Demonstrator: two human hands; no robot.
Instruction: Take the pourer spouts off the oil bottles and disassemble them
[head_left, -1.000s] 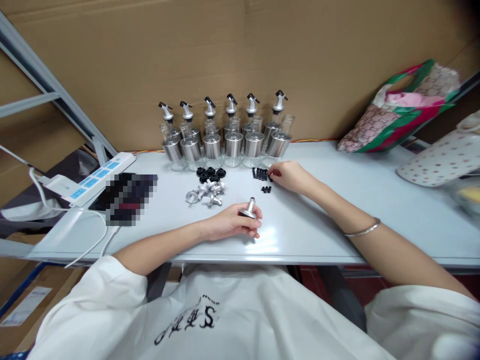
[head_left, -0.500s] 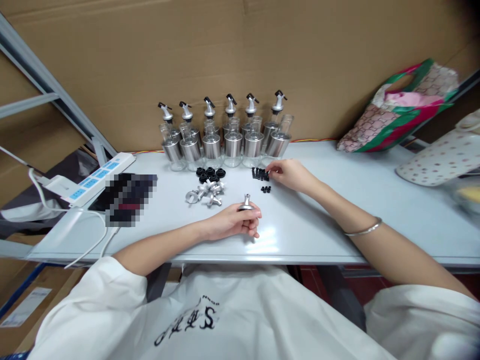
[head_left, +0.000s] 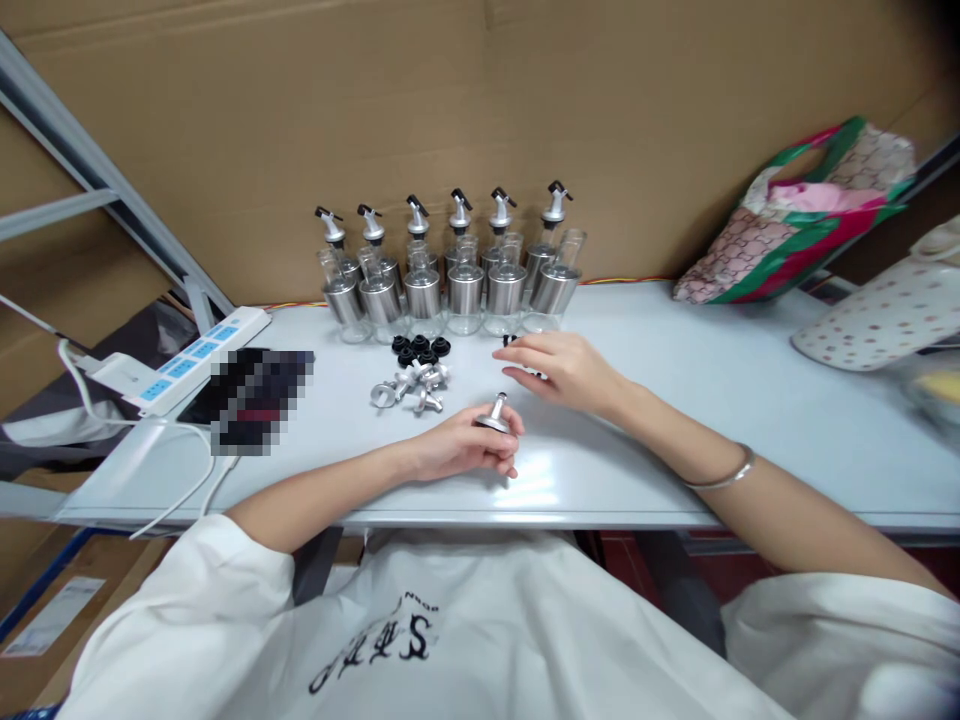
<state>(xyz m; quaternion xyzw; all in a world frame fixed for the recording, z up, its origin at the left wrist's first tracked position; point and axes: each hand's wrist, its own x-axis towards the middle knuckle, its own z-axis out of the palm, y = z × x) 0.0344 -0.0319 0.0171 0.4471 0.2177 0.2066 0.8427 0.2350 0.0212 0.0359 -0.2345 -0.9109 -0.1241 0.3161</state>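
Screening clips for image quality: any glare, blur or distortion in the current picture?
In the head view, glare whitens the table just in front of the left hand; at its right edge, the item with yellow is blurred and the dotted container seems stretched; pixelation covers a patch beside the power strip.

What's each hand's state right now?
Left hand: closed, holding a silver, metallic-looking spout with a round flared base.
Right hand: open, nothing visible in its grasp.
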